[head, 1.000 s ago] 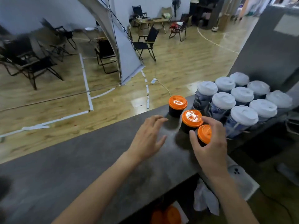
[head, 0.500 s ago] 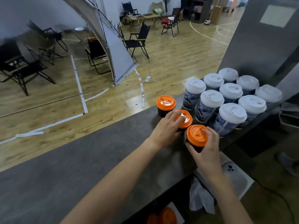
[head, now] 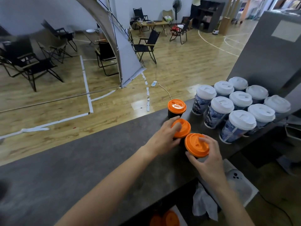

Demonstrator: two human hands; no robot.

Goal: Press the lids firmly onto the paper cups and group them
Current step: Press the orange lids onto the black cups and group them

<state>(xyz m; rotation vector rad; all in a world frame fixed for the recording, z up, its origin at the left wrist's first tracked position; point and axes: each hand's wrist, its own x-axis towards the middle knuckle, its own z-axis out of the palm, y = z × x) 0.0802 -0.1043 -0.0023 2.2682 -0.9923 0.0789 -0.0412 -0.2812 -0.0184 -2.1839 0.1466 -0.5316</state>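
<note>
Three short black cups with orange lids stand in a row on the grey counter (head: 68,168). The far cup (head: 176,107) stands alone. My left hand (head: 164,137) grips the middle cup (head: 184,129), fingers curled over its lid's near side. My right hand (head: 206,155) holds the nearest cup (head: 195,145), thumb under the lid's rim and fingers over its far edge; the cup body is mostly hidden. Several tall blue-printed cups with white lids (head: 234,110) stand grouped to the right.
The counter's near edge runs just below my right hand. Under it lie a white device (head: 239,181), a crumpled cloth (head: 203,204) and spare orange lids (head: 166,218). A grey panel (head: 267,51) rises behind the white-lidded cups. Folding chairs stand on the wooden floor beyond.
My left hand moved from the bare counter onto the middle orange-lidded cup. My right hand stayed on the nearest cup, shifting its grip so more of the lid shows.
</note>
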